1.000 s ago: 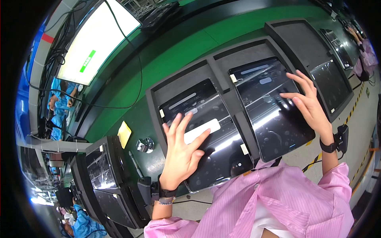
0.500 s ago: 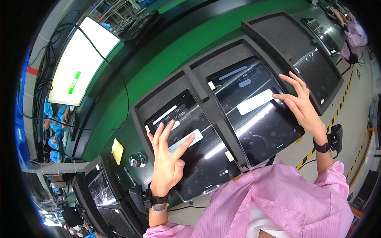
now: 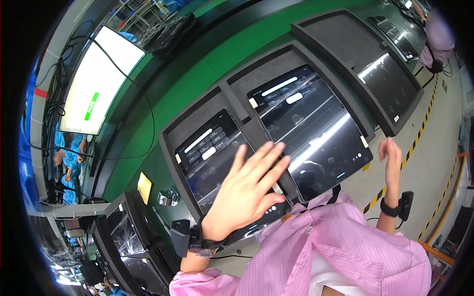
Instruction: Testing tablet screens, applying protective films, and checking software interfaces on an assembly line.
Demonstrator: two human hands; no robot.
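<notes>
The left hand (image 3: 247, 190) hovers open and empty over the left tablet (image 3: 224, 172) in its tray, the right hand (image 3: 392, 155) loosely open beside the right tablet (image 3: 311, 130), so a careless swipe could trigger wrong buttons.

Left hand (image 3: 247, 190) lifted with palm down, fingers spread and pointing toward two o'clock, holding nothing; right hand (image 3: 391, 157) raised edge-on at three o'clock, empty.

Pink pinstriped sleeves (image 3: 345, 246), black glossy tablets (image 3: 316, 128) in grey trays (image 3: 197, 118), green bench (image 3: 212, 64), yellow-black floor stripe (image 3: 419, 143).
</notes>
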